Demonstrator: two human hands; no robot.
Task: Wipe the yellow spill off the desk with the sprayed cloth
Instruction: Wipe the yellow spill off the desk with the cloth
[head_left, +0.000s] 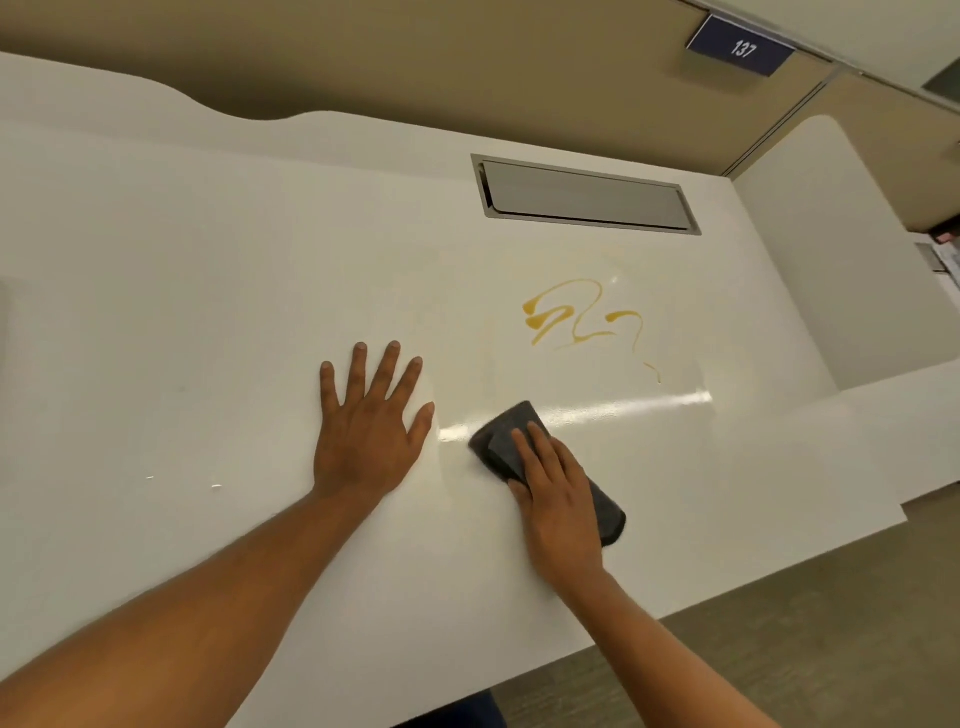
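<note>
White laminate everywhere, and on the left my left hand (363, 431) lies flat on the desk (156, 312), fingers (387, 364) spread wide and straight, gripping nothing, just bracing. Nothing sits under or beside those fingertips but bare surface.

Moving right, my right hand (558, 499) presses the dark grey cloth (506, 441) down, fingers nearly straight and close together, laid over the cloth rather than curled around it; the thumb hooks the near edge. The folded cloth pokes out ahead of the fingertips and again behind the heel of the palm, flat on the desk.

Further right, beyond and to the right of those fingertips and apart from the cloth, lies the yellow spill (576, 317), thin looping trails, untouched so far, I judge.

Risks as I see them: with only a flat press, the cloth could slide out from under my fingers or bunch up on the push. A single forward sweep could drag the yellow into a wider smear, or shove it toward the grey cable hatch (587, 195) beyond the spill. The thin tail on the spill's right could be missed if the stroke runs too narrow.
</note>
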